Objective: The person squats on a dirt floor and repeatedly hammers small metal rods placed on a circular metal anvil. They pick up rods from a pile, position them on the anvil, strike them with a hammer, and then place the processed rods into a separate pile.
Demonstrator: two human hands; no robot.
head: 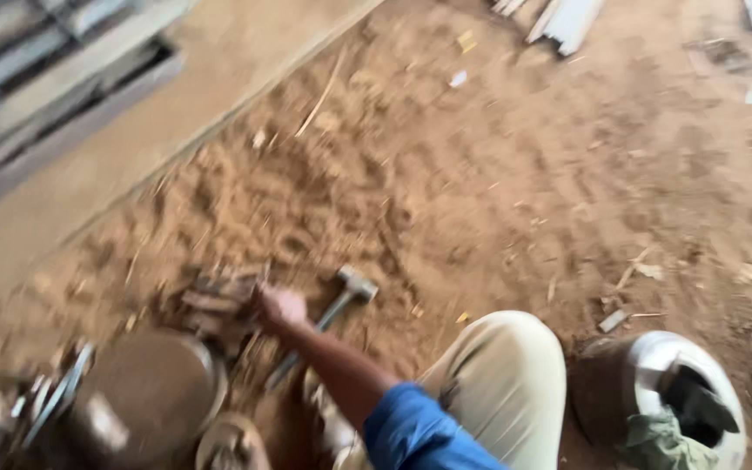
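Observation:
The view is blurred by motion. My left hand [280, 306] reaches out on a blue-sleeved arm over sawdust-covered ground. Its fingers look curled at a small heap of dark wood scraps [218, 305], but the blur hides whether they grip anything. A hammer [347, 292] with a metal head lies on the sawdust just right of the hand, and its handle runs down-left under my forearm. My knee in beige trousers [502, 374] is bent at the bottom centre. My right hand is out of view.
A round brown metal pan [150, 392] and metal parts [45, 405] sit at the lower left. A white round container [698, 365] with dark and green cloth stands at the lower right. A long board [132, 130] and grey bars [36, 61] lie at the upper left.

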